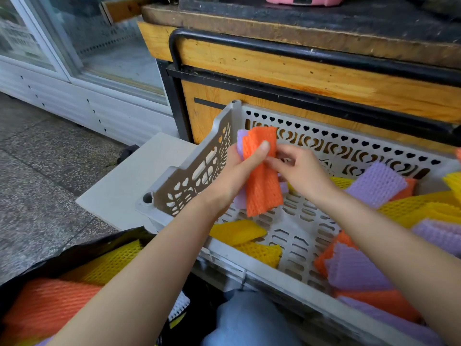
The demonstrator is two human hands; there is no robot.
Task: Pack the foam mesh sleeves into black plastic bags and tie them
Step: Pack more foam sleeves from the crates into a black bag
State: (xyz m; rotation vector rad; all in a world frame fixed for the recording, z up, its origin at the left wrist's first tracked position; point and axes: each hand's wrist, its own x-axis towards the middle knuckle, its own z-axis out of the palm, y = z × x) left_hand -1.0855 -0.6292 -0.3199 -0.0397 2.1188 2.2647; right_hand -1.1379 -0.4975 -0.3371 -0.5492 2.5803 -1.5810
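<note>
My left hand (239, 168) grips a small stack of foam mesh sleeves (262, 186), orange in front and purple behind, held above the left end of the grey plastic crate (189, 181). My right hand (296, 168) pinches the right edge of the orange sleeve. More yellow sleeves (237, 232), purple sleeves (376, 183) and orange sleeves lie loose inside the crate. At the lower left an open black plastic bag (82, 248) holds orange sleeves (47, 303) and yellow sleeves (112, 263).
A wooden counter with black metal framing (299, 76) stands right behind the crate. A white board (129, 186) lies under the crate's left end. A glass-fronted cabinet (74, 46) is at the upper left, over a stone floor. My knee in blue cloth (247, 320) is at the bottom.
</note>
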